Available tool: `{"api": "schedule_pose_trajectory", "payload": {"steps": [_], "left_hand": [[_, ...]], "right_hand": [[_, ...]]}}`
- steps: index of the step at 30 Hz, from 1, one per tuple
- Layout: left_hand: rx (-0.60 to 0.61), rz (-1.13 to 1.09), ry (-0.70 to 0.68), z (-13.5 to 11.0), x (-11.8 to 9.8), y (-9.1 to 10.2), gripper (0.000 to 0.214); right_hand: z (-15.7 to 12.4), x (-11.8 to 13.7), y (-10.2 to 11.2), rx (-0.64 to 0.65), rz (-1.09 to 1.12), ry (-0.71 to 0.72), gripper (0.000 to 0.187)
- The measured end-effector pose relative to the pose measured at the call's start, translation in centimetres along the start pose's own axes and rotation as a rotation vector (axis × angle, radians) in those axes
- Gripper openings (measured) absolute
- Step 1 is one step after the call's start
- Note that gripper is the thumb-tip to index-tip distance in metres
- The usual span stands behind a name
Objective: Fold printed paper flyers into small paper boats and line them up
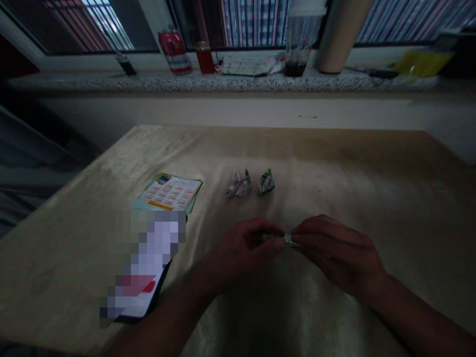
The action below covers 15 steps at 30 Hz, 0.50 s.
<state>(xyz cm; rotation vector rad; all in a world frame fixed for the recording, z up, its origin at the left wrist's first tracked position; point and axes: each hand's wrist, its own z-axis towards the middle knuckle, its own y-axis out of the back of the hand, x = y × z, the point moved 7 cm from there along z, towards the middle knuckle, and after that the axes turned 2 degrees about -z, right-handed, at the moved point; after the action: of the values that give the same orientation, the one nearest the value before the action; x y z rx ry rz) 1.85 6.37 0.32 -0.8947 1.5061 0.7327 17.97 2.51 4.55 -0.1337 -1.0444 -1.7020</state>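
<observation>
Left hand point(248, 243) pinches a small paper-like piece point(287, 240) over the near middle of the tabletop point(345, 178), right hand point(342, 253) touching its right end, grip there indeterminable; two folded paper shapes point(243, 185) lie farther off, cards point(171, 192) and phone point(147, 300) at left.

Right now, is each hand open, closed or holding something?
Left hand: closed, pinching a small folded piece.
Right hand: at the same piece; open or closed cannot be told.

Folded papers point(267, 184) are whitish with multicoloured print.
</observation>
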Motion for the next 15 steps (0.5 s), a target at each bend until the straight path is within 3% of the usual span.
{"api": "schedule_pose_trajectory", "payload": {"steps": [3, 6, 15], "left_hand": [[-0.031, 0.374, -0.343, -0.8, -2.5, -0.2, 0.024], [-0.013, 0.451, -0.552, -1.6, -3.5, -0.8, 0.013], [-0.036, 0.454, -0.673, -2.2, -4.2, -1.2, 0.011]], "right_hand": [[0.4, 0.0, -0.2, 0.02, 0.096, -0.059, 0.024], [0.3, -0.2, -0.4, 0.038, 0.147, -0.156, 0.017], [0.1, 0.3, -0.8, 0.051, 0.296, -0.222, 0.014]]}}
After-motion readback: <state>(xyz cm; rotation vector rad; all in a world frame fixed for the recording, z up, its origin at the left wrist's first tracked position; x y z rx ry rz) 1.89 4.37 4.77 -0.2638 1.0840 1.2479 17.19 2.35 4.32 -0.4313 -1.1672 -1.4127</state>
